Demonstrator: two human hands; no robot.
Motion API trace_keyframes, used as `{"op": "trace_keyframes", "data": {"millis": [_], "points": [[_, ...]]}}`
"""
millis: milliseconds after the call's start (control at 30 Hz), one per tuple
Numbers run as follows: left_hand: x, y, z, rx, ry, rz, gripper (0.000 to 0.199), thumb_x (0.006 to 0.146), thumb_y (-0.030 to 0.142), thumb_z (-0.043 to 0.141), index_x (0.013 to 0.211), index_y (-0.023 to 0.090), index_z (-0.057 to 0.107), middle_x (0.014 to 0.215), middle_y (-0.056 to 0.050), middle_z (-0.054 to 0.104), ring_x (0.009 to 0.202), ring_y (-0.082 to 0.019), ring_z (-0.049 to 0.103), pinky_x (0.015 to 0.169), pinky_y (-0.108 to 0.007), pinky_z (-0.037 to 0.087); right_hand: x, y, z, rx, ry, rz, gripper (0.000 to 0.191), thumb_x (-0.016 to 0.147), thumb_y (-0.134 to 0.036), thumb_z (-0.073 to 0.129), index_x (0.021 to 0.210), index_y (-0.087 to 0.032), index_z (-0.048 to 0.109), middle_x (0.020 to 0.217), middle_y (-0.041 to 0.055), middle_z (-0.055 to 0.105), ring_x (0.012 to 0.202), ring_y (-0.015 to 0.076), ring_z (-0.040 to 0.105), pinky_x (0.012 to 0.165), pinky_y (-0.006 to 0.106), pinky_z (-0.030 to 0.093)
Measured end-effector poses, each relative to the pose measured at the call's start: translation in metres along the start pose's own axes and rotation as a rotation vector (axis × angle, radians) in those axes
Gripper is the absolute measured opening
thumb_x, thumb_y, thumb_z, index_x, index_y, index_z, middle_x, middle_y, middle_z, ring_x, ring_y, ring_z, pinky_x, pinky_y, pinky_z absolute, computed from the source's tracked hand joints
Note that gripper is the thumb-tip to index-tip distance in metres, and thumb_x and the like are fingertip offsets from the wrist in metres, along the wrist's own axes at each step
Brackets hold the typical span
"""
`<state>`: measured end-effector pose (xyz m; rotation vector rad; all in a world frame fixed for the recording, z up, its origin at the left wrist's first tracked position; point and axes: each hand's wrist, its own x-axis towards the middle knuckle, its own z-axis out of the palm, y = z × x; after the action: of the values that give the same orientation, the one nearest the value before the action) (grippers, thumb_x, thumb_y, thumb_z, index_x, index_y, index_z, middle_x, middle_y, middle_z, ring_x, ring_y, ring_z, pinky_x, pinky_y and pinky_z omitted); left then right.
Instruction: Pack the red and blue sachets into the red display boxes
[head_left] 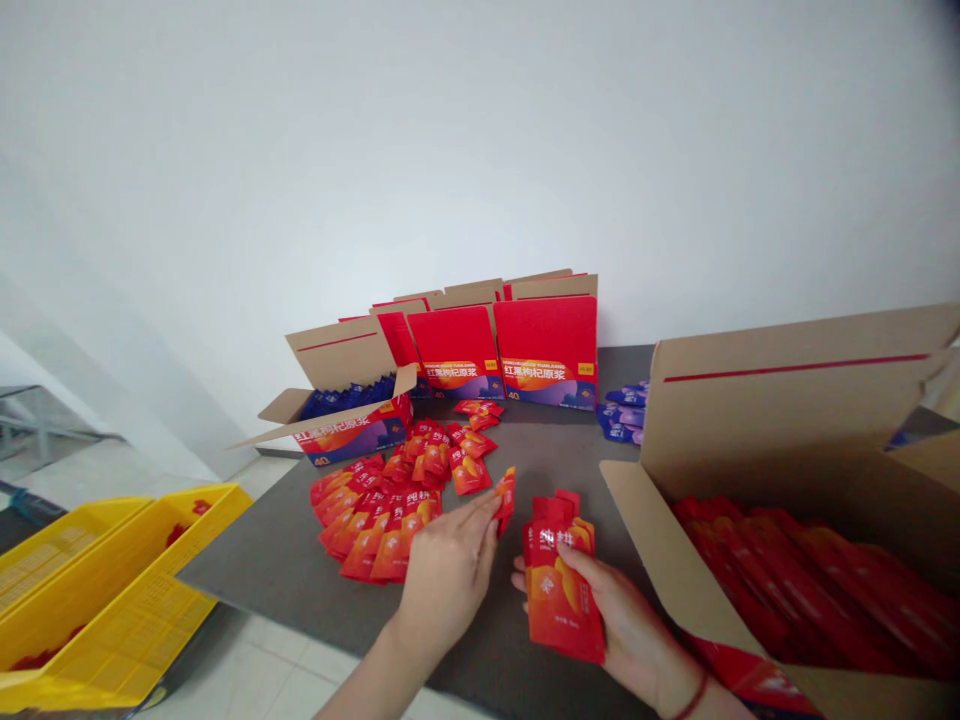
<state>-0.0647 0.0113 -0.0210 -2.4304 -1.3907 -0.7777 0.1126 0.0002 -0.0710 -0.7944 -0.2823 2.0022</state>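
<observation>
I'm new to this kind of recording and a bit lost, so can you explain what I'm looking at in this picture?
There is no machine here: these are a person's bare hands, seen from a camera worn on that person's head, looking forward and down. The left hand pinches a red pouch, perhaps more than one. The right hand holds a bundle of red pouches. On the dark gray table lie fanned red pouches. Beyond them, an open carton of blue packets stands on the left, and red printed cartons stand near the wall. At right is a large open carton with red pouches inside. Yellow crates sit lower left, beside the table.
</observation>
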Motion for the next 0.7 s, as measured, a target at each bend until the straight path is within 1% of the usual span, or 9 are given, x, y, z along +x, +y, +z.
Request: {"op": "trace_keyframes", "data": {"millis": [67, 167, 300, 400, 467, 567, 633, 667, 700], "points": [[-0.005, 0.021, 0.0, -0.018, 0.041, 0.102, 0.033, 0.094, 0.016, 0.04, 0.121, 0.013, 0.059, 0.122, -0.01, 0.065, 0.107, -0.02, 0.064, 0.088, -0.033, 0.055, 0.004, 0.001, -0.005, 0.006, -0.024, -0.025, 0.037, 0.063, -0.033, 0.082, 0.091, -0.013, 0.07, 0.084, 0.009, 0.074, 0.088, 0.0269, 0.069, 0.081, 0.037, 0.052], [-0.014, 0.045, 0.007, 0.0, 0.012, 0.257, 0.035, 0.092, 0.015, 0.042, 0.123, 0.012, 0.058, 0.127, -0.009, 0.062, 0.114, -0.022, 0.061, 0.093, -0.038, 0.054, 0.011, 0.002, -0.013, 0.032, -0.06, -0.067, 0.032, 0.065, -0.04, 0.079, 0.087, -0.018, 0.071, 0.084, 0.0057, 0.073, 0.092, 0.0251, 0.068, 0.082, 0.036, 0.053], [-0.024, 0.056, 0.02, -0.014, -0.046, 0.368, 0.037, 0.093, 0.027, 0.046, 0.125, 0.011, 0.057, 0.131, -0.011, 0.059, 0.121, -0.024, 0.056, 0.098, -0.041, 0.051, 0.013, 0.001, -0.016, 0.052, -0.071, -0.052, 0.037, 0.072, -0.054, 0.071, 0.086, -0.019, 0.071, 0.084, 0.0065, 0.073, 0.094, 0.0249, 0.067, 0.081, 0.035, 0.053], [-0.027, 0.057, 0.022, -0.052, -0.105, 0.378, 0.042, 0.093, 0.036, 0.049, 0.125, 0.009, 0.057, 0.134, -0.014, 0.056, 0.123, -0.027, 0.054, 0.099, -0.042, 0.05, 0.009, 0.0, -0.01, 0.052, -0.081, -0.019, 0.038, 0.068, -0.05, 0.076, 0.083, -0.016, 0.072, 0.084, 0.0086, 0.073, 0.091, 0.0237, 0.068, 0.082, 0.032, 0.053], [-0.027, 0.058, 0.018, -0.126, -0.132, 0.367, 0.041, 0.093, 0.031, 0.048, 0.127, 0.009, 0.055, 0.135, -0.015, 0.055, 0.124, -0.026, 0.053, 0.101, -0.041, 0.049, 0.006, 0.0, -0.006, 0.046, -0.094, 0.012, 0.037, 0.062, -0.044, 0.083, 0.079, -0.012, 0.072, 0.081, 0.0104, 0.073, 0.088, 0.0221, 0.069, 0.081, 0.028, 0.053], [-0.022, 0.051, 0.012, -0.403, -0.152, 0.293, 0.034, 0.094, 0.02, 0.04, 0.122, 0.012, 0.057, 0.128, -0.014, 0.061, 0.12, -0.022, 0.057, 0.102, -0.036, 0.047, 0.005, 0.0, -0.003, 0.062, -0.092, 0.006, 0.035, 0.058, -0.038, 0.085, 0.075, -0.01, 0.072, 0.078, 0.0096, 0.073, 0.082, 0.0198, 0.069, 0.078, 0.025, 0.052], [-0.013, 0.036, 0.012, -0.581, -0.129, 0.142, 0.033, 0.096, 0.016, 0.031, 0.109, 0.015, 0.062, 0.111, -0.01, 0.069, 0.104, -0.017, 0.065, 0.092, -0.029, 0.052, 0.005, 0.0, -0.003, 0.079, -0.046, -0.031, 0.033, 0.059, -0.035, 0.085, 0.078, -0.012, 0.071, 0.078, 0.0081, 0.074, 0.077, 0.02, 0.07, 0.075, 0.028, 0.054], [-0.007, 0.026, 0.013, -0.595, -0.122, 0.057, 0.033, 0.097, 0.015, 0.03, 0.103, 0.016, 0.063, 0.103, -0.008, 0.07, 0.096, -0.015, 0.067, 0.087, -0.026, 0.053, 0.005, 0.0, -0.003, 0.08, -0.022, -0.04, 0.034, 0.06, -0.034, 0.085, 0.082, -0.012, 0.071, 0.08, 0.0084, 0.074, 0.076, 0.0214, 0.07, 0.073, 0.03, 0.054], [0.001, 0.014, 0.017, -0.524, -0.136, -0.017, 0.031, 0.096, 0.014, 0.032, 0.1, 0.017, 0.062, 0.099, -0.006, 0.07, 0.092, -0.014, 0.067, 0.083, -0.024, 0.053, 0.005, 0.0, -0.003, 0.077, -0.001, -0.042, 0.037, 0.06, -0.034, 0.085, 0.085, -0.012, 0.071, 0.082, 0.0093, 0.074, 0.076, 0.0232, 0.07, 0.071, 0.033, 0.055]]}}
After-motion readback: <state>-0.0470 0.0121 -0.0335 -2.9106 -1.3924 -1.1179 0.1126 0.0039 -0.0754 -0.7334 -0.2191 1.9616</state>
